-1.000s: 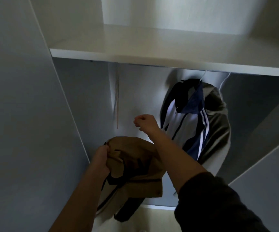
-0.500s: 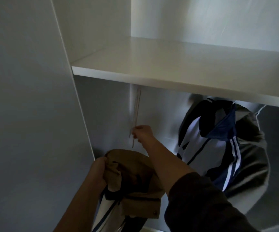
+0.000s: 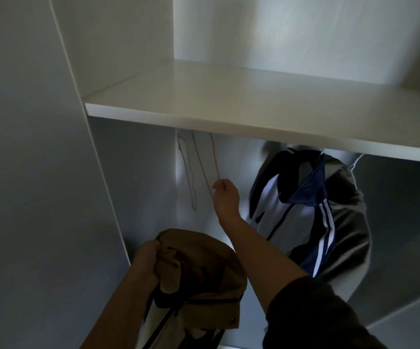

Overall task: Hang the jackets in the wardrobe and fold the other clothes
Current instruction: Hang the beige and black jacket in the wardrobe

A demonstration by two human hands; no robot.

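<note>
Inside the white wardrobe, my left hand (image 3: 148, 260) grips a bunched brown jacket (image 3: 201, 275) with dark and white lining, low in the middle. My right hand (image 3: 225, 196) reaches up and pinches the lower bar of a thin reddish wire hanger (image 3: 203, 167) that hangs under the shelf. To its left hangs a pale empty hanger (image 3: 187, 172). On the right, a navy, white and grey striped jacket (image 3: 312, 215) hangs from the rail, whose top is hidden by the shelf.
A white shelf (image 3: 229, 107) spans the wardrobe just above the hangers. The left side panel (image 3: 98, 159) stands close to the hangers. A grey door or panel (image 3: 405, 235) lies to the right of the hung jacket.
My right hand rose to the reddish hanger and took hold of it, swinging its bottom to the right. The view tilted up. The brown jacket stays in my left hand.
</note>
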